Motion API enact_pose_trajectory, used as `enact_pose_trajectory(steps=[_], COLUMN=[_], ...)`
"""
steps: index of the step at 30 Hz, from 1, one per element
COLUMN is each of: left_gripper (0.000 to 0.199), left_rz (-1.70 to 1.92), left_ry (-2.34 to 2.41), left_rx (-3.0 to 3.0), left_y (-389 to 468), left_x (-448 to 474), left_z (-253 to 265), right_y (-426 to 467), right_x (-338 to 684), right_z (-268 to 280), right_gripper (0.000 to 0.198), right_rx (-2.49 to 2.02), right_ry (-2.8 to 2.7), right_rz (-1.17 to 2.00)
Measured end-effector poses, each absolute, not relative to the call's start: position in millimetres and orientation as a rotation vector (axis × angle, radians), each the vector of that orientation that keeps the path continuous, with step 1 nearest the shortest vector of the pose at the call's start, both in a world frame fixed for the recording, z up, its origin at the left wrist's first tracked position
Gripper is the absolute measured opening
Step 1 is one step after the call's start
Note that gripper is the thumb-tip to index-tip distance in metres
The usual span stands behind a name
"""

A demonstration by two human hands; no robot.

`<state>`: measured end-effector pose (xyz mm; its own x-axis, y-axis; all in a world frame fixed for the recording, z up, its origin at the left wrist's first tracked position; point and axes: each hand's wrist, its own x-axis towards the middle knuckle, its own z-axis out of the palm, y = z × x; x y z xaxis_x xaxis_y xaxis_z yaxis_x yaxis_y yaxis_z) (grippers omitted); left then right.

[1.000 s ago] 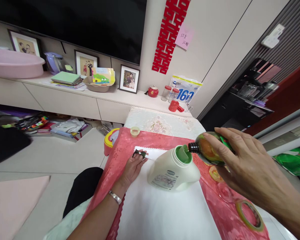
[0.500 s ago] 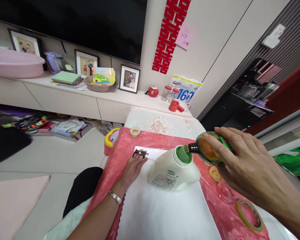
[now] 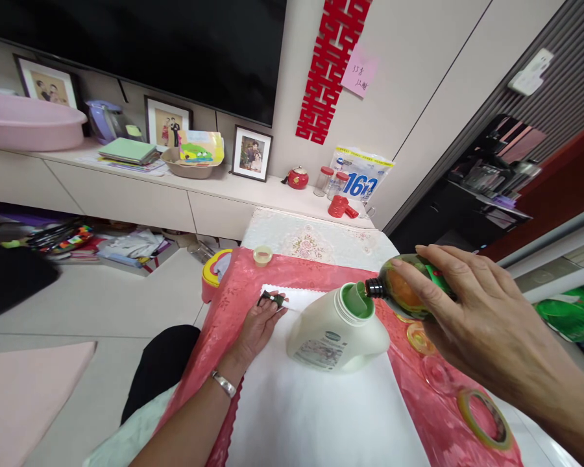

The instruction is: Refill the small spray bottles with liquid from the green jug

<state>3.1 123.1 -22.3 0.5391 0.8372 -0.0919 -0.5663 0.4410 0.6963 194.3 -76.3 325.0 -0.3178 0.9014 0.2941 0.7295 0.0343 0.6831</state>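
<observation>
My right hand (image 3: 467,324) is wrapped around a dark see-through bottle (image 3: 405,285) with an orange and green label. The bottle is tipped nearly level, its black threaded neck at the green-lined mouth of a pale green detergent jug (image 3: 321,340). The jug stands uncapped and upright on a white sheet. Left of it, my left hand (image 3: 263,324) rests palm up, its fingers closed on a black pump head (image 3: 271,299). A thin pale tube runs from the pump head toward the jug. Whether liquid is flowing cannot be made out.
A small pale cup (image 3: 262,256) stands on the red tablecloth (image 3: 311,275) behind the sheet (image 3: 321,415). Tape rolls (image 3: 484,418) lie along the right side. Beyond is a cabinet (image 3: 224,211) with photo frames, jars and a pink basin (image 3: 29,123).
</observation>
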Motion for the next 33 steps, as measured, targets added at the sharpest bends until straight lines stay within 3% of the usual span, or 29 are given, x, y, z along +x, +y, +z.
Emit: enact_pose_trajectory(steps=[33], left_gripper=[0.033], left_rz=[0.902], left_ry=[0.461], left_rx=[0.607], left_y=[123], left_x=[4], left_z=[-23], right_y=[-72], right_x=[187], right_z=[337], right_gripper=[0.044], right_rx=[1.605], right_ry=[2.118], right_rz=[1.195])
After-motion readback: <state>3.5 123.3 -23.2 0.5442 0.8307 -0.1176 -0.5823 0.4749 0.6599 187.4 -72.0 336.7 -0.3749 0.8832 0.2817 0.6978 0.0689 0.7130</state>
